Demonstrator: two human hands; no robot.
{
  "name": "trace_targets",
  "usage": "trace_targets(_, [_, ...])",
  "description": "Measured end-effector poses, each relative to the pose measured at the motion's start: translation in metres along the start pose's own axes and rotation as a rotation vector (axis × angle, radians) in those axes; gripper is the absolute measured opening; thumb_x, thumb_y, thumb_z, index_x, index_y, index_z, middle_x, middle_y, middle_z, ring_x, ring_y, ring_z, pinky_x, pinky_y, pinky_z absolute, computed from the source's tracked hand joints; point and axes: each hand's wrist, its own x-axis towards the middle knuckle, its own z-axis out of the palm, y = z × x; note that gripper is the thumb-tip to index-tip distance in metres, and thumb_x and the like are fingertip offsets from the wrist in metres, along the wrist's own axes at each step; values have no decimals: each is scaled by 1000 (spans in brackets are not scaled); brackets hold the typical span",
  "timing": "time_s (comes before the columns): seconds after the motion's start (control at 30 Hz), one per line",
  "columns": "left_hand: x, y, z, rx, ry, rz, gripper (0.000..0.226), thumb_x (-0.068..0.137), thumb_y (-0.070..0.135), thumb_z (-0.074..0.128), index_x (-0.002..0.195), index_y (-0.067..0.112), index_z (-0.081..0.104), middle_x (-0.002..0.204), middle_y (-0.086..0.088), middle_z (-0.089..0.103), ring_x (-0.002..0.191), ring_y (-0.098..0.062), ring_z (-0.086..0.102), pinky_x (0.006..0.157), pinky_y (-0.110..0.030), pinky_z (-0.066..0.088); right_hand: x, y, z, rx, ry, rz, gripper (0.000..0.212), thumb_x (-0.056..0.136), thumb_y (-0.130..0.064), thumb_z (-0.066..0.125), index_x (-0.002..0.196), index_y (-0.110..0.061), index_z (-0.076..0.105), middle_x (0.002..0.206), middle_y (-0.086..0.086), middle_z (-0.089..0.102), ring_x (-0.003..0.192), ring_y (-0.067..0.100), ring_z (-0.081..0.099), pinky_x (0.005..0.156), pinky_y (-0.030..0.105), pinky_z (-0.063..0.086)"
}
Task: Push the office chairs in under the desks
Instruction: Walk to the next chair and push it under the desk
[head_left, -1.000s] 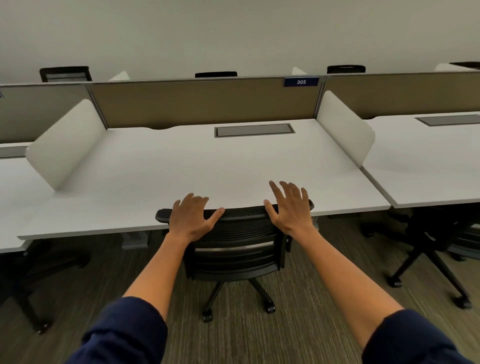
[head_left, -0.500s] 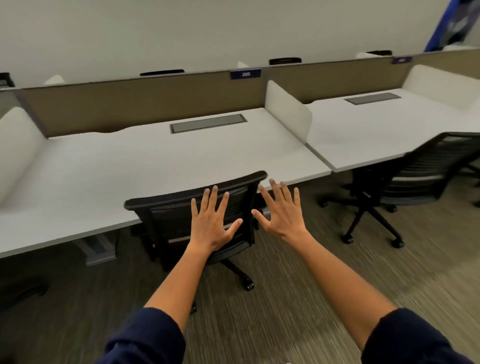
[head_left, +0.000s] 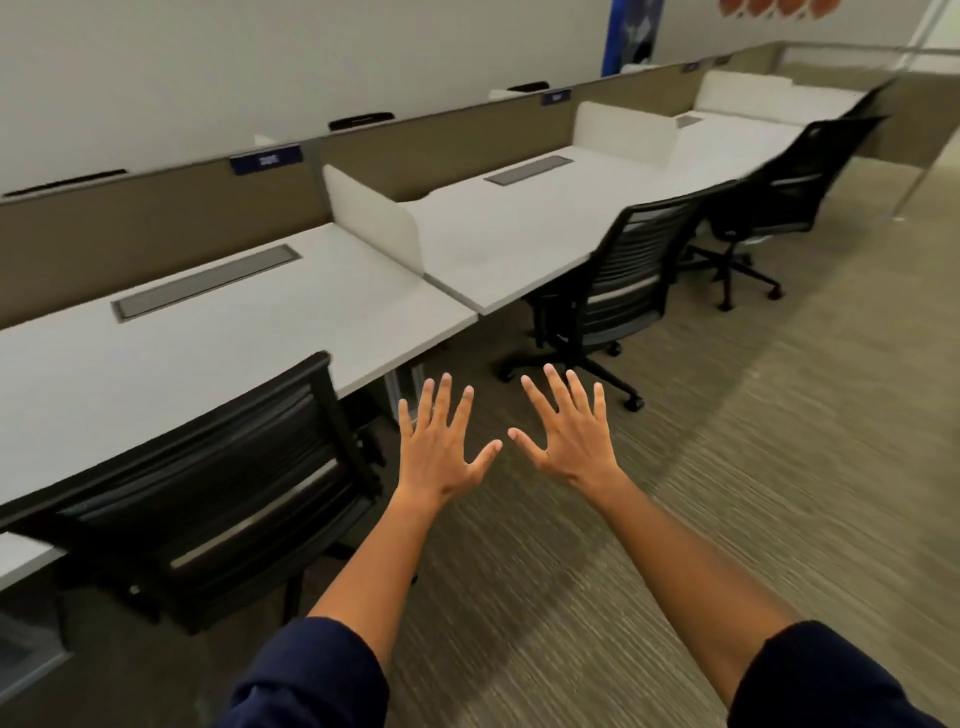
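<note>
A black mesh office chair (head_left: 208, 483) stands at lower left, its back close against the edge of the nearest white desk (head_left: 218, 332). My left hand (head_left: 441, 447) and my right hand (head_left: 569, 431) hover over the carpet just right of it, fingers spread, touching nothing. A second black chair (head_left: 618, 280) stands at the neighbouring desk (head_left: 519, 228), turned at an angle with its seat out from under the top. A third black chair (head_left: 789, 176) sits farther right, also out from its desk.
Tan partition panels (head_left: 156, 218) run along the back of the desks, with white side dividers (head_left: 374, 223) between them. Striped carpet (head_left: 753, 441) spreads to the right. A metal post (head_left: 904, 197) stands at far right. More chair backs show beyond the partition.
Both hands have come off the first chair's back. The view has swung right, bringing the second and third chairs into sight.
</note>
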Motion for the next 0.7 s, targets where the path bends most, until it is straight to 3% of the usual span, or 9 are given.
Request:
trace_targets(0.27, [72,179,27,41,-9,186,92,88,81,15,162,27,3,169,-7,-14,155,-28,-17,123,-60,-7,-53,200,-20,-15,23,141,84,89,-80,15,159,-35,9,169,8,8,155,35,9,122,64,4])
trace_targets(0.7, [179,388,61,-15,-27,347,90,93,76,26,162,24,4,170,-8,-10,156,-29,-13,123,-60,-5,-71,419,-51,-91,49,313,84,90,-80,18,159,-36,2,169,8,3,155,36,5,122,64,1])
